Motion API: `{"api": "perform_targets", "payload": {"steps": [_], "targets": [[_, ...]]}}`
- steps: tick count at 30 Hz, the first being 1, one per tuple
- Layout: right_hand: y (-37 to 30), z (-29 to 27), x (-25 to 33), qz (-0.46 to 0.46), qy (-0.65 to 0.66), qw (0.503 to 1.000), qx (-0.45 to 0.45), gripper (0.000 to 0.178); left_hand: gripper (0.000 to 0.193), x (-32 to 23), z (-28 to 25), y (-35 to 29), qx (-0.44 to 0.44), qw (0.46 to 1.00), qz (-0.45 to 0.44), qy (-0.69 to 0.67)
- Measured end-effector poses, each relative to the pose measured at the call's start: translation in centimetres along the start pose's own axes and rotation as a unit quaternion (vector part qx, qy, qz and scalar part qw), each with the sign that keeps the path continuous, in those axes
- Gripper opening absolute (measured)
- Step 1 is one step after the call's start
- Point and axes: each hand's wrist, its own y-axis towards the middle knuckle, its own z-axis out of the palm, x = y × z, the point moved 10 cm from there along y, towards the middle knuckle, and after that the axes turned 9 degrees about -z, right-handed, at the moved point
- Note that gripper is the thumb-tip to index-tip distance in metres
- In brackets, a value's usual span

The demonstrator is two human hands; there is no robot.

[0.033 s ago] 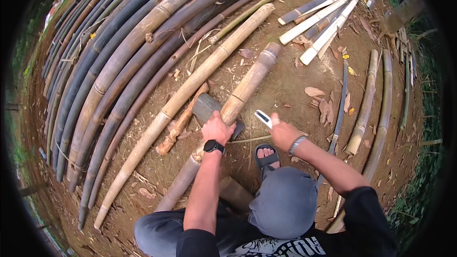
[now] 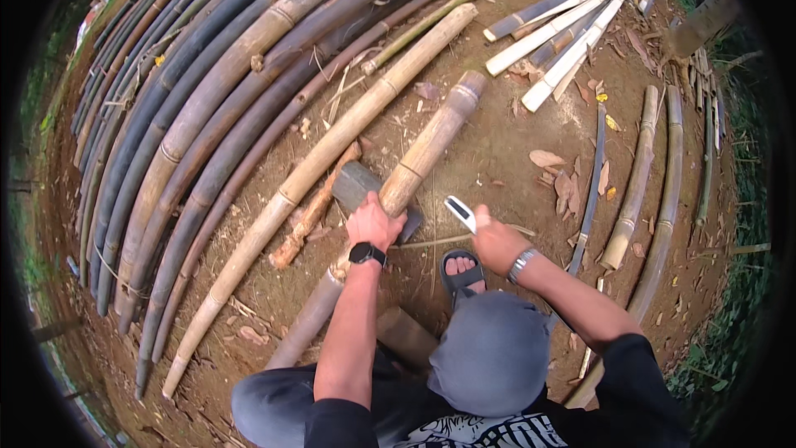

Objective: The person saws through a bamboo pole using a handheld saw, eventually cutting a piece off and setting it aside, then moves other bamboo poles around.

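My left hand (image 2: 377, 221), with a black watch at the wrist, is wrapped round a thick tan bamboo pole (image 2: 427, 149). The pole slants from the lower left to the upper middle and rests across a dark grey block (image 2: 355, 184). To the right of the pole, my right hand (image 2: 497, 245) is closed on a white-edged tool (image 2: 458, 211) with a dark, long middle. The tool's end points up and left, apart from the bamboo; its kind cannot be made out. A thin pale strip (image 2: 435, 241) runs between the pole and my right hand.
Many long bamboo poles (image 2: 203, 116) lie side by side on the left. A pale pole (image 2: 332, 145) lies nearer, beside a short rough stick (image 2: 311, 220). Split bamboo slats (image 2: 555, 50) fan out at the far right. Shorter poles (image 2: 634, 182) and dry leaves (image 2: 564, 187) lie right.
My right hand and the tool have shifted slightly downward. My left hand and the bamboo pole have moved a touch to the left; the grip looks the same.
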Motion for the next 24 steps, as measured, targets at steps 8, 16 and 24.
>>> {"api": "perform_targets", "payload": {"steps": [8,16,24], "targets": [[-0.1,0.3,-1.9,-0.012,-0.022,0.999,-0.020,0.024,0.061,0.0,-0.3,0.3,-0.032,0.999,0.014,0.006],[-2.4,0.2,-2.7,0.018,0.051,0.998,-0.037,0.020,0.063,0.2,0.9,-0.2,-0.034,0.999,0.000,0.035],[-5.9,-1.6,-1.7,0.028,0.037,0.999,-0.015,0.018,0.060,0.2,-0.2,0.2,-0.029,0.998,-0.022,0.044]]}}
